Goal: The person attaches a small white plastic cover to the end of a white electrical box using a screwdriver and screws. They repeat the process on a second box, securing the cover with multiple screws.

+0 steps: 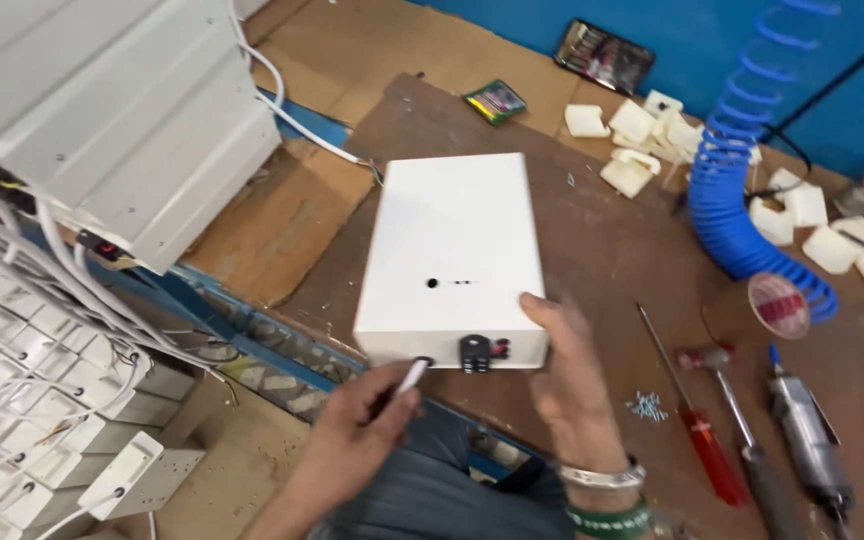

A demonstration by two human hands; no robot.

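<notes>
A white box (452, 255) lies flat on the brown desk (602, 250), close to the middle of the view. In its near side wall there is a black part (474, 353) with a small red dot beside it, and on its top face there is one small dark hole.

The right hand (572, 365) rests at about 5 o'clock of the box. Its thumb lies on the top face near the corner, and the fingers are loosely curled against the near side; it holds nothing else. The wrist has a metal bangle and green bangles.

The left hand (367, 420) is at about 7 o'clock of the box. Its fingers are pinched narrow around a thin white cable end (412, 376), and the tip of it touches the near wall of the box at a small dark opening.

At 3 o'clock of the box, well apart, lie a red-handled screwdriver (692, 420), a small pile of screws (647, 406) and a blue coiled hose (727, 190). At 1 o'clock are white plastic pieces (637, 135). At 9 o'clock hang many white wires (12, 270).
</notes>
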